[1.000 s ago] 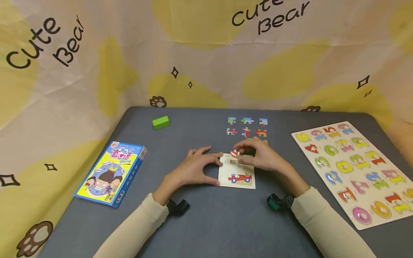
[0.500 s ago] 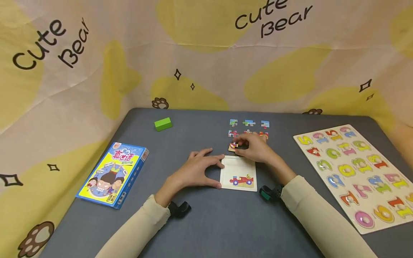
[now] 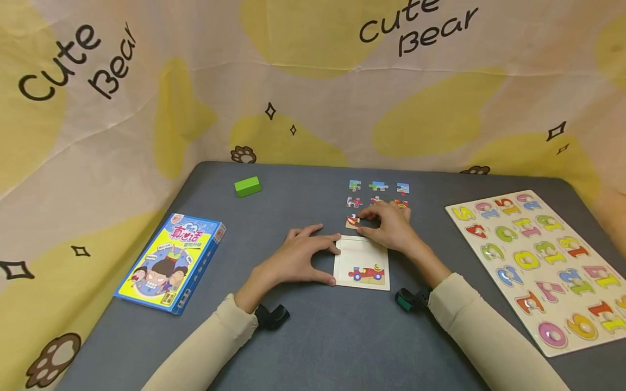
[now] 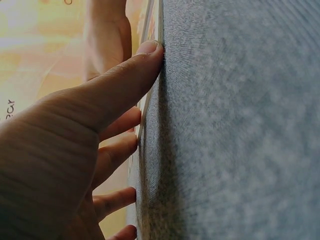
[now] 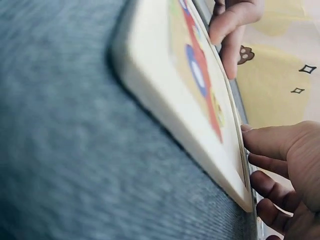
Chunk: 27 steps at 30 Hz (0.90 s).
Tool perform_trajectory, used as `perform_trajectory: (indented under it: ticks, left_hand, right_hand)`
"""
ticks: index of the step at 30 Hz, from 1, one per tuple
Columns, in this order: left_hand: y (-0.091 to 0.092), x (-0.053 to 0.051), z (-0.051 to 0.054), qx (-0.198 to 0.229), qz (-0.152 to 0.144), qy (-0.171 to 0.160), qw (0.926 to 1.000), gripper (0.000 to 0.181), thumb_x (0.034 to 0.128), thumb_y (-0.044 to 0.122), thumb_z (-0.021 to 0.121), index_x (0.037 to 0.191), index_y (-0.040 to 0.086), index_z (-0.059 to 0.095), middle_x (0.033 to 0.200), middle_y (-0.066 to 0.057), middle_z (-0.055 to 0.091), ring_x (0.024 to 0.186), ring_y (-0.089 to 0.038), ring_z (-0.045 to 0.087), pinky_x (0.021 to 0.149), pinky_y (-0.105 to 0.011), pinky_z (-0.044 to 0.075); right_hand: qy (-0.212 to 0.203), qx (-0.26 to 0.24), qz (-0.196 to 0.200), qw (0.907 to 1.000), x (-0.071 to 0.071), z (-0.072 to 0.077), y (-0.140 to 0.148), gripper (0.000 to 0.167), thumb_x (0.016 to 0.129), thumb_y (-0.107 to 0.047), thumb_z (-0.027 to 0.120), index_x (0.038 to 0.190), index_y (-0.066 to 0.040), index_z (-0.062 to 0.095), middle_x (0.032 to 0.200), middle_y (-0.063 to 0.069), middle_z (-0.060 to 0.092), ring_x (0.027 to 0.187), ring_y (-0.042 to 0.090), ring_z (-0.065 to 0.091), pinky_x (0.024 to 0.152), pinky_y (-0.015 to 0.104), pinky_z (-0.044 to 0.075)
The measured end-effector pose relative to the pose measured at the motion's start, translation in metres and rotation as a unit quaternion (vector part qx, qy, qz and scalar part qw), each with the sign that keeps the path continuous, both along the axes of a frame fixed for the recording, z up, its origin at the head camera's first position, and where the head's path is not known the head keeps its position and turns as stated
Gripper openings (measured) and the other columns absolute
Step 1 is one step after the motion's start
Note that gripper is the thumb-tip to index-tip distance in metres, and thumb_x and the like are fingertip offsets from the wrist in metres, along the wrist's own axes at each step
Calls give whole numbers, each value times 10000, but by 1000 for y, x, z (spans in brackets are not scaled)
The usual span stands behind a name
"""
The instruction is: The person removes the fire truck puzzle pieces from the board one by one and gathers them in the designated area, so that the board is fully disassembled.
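Note:
My left hand (image 3: pixel 303 258) touches the left edge of a small pale puzzle board (image 3: pixel 352 255), thumb and forefinger spread along it; the thumb meets the board's edge (image 4: pixel 161 30) in the left wrist view. Assembled pieces of a red car (image 3: pixel 367 273) lie in the board's lower right. Just beyond the board, a red and yellow puzzle piece (image 3: pixel 352 221) lies on the table. My right hand (image 3: pixel 388 225) is beside its right side, thumb and forefinger apart; whether they still touch it is hard to tell. In the right wrist view nothing shows between the right hand's fingers (image 5: pixel 270 140).
Behind the right hand, several loose puzzle pieces (image 3: pixel 378 185) lie in two rows, partly covered by it. A number board (image 3: pixel 543 266) lies at right. At left are a blue and yellow card box (image 3: pixel 168 260) and a green block (image 3: pixel 248 187). Printed cloth (image 3: pixel 313 81) surrounds the table.
My right hand has carried the red and yellow piece from above the board to the table beyond it, and its fingers have since eased slightly rightward off it. The left hand stays at the board.

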<state>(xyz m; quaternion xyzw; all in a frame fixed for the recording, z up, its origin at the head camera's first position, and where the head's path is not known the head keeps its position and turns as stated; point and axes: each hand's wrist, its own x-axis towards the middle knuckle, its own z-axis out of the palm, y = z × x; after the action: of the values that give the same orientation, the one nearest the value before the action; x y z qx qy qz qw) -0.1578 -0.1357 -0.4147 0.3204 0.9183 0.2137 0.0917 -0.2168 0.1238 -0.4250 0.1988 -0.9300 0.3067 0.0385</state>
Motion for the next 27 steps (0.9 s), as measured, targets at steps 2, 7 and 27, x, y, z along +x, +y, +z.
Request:
perform_trajectory:
  ticks: [2, 7, 27]
  left_hand:
    - [0, 0, 0, -30, 1, -1, 10000, 588, 758, 554, 853, 1273, 330, 680, 1582, 110, 469, 1556, -333, 251, 1129, -568, 233]
    - [1, 1, 0, -17, -13, -25, 10000, 581, 760, 550, 853, 1270, 331, 681, 1585, 104, 466, 1556, -338, 251, 1144, -578, 223]
    - [-1, 0, 0, 7, -39, -36, 10000, 582, 769, 548, 849, 1280, 334, 669, 1591, 109, 454, 1560, -334, 238, 1136, -582, 222]
  right_hand:
    - [15, 25, -87, 10000, 1, -1, -1, 317, 795, -271, 867, 1067, -128, 791, 960, 78, 683, 922, 283, 523, 856, 550, 248]
    - [8, 28, -199, 9998, 2, -2, -4, 294, 800, -275, 866, 1048, -131, 802, 948, 80, 681, 921, 294, 522, 868, 564, 243]
    - [-28, -1172, 168, 9930, 14, 0, 23, 234, 872, -101, 796, 1099, -47, 773, 926, 96, 691, 783, 190, 580, 709, 275, 468]
